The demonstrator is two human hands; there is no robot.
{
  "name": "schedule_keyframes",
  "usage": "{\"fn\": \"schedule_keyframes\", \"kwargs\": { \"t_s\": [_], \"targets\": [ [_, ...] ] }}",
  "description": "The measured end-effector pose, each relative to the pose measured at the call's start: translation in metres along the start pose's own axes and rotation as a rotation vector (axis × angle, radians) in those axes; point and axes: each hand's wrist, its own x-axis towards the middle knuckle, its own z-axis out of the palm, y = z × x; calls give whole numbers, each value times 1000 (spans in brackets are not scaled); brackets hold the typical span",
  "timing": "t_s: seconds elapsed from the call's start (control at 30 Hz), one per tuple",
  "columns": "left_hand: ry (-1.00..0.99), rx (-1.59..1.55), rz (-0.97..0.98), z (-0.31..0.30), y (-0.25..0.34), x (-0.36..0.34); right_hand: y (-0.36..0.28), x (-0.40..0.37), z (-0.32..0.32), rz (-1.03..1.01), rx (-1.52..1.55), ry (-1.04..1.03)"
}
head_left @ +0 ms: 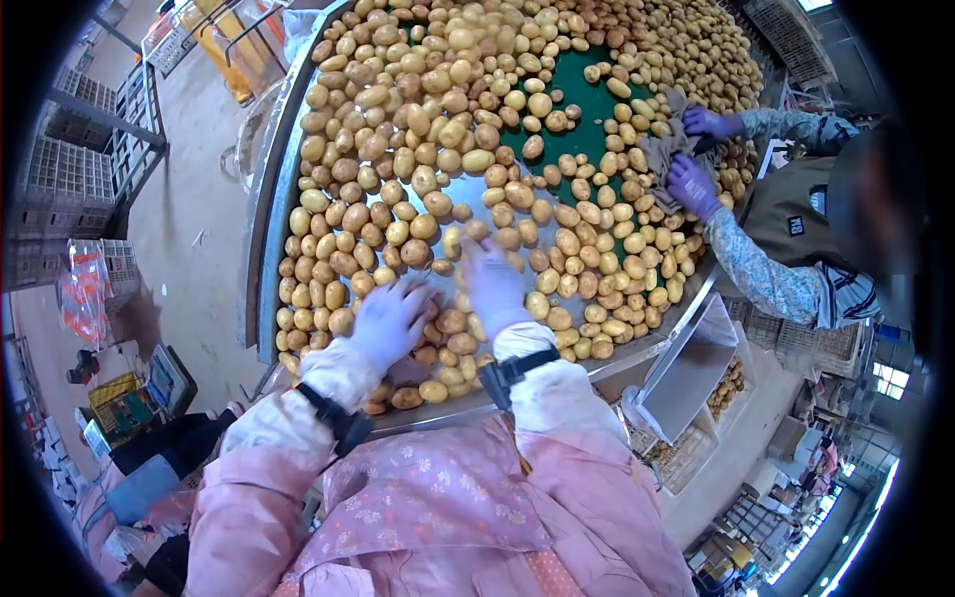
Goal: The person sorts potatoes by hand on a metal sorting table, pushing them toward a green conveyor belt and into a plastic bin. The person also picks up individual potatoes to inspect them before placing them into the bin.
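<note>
Reaching into the metal-rimmed tray [285, 181], both gloved hands [391, 320] [494, 289] touch potatoes [423, 180].

Gap between left hand [391, 318] and right hand [494, 287], potatoes [452, 321] crowding below.

Pink sleeves [254, 507] with whitish cuffs [343, 376], black wrist straps [507, 372], pale lilac gloves [391, 320] and a floral pink apron [428, 493].

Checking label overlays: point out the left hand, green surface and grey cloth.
Left hand [389, 320]: head view, back of glove.
Green surface [589, 133]: head view, bare patch.
Grey cloth [659, 159]: head view, crumpled middle.
</note>
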Motion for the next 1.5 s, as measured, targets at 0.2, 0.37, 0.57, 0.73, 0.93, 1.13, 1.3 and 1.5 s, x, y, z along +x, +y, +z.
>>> {"fn": "schedule_keyframes", "kwargs": {
  "t_s": [0.2,0.37,0.57,0.73,0.93,1.13,1.3,1.5],
  "targets": [
    [-226,174,-184,68,-22,47,-14,28,3,116,-41,-253],
    [-264,14,-224,43,-29,18,-11,-8,5,326,158,-230],
    [-187,-212,-267,33,-41,-14,12,-54,23,191,-102,-189],
    [-34,-466,-516,26,-32,-19,52,-65,31,-16,10,-124],
    [134,-460,-213,9,57,-28,2,-103,-17,684,1503,-314],
    [-546,-576,248,30,159,-30,40,-226,-43,389,1634,41],
    [-528,-449,474,97,157,-37,189,-354,-115,1032,1461,-285],
    [-414,130,456,73,43,-38,179,-291,-117,753,783,284]
  ]
}}
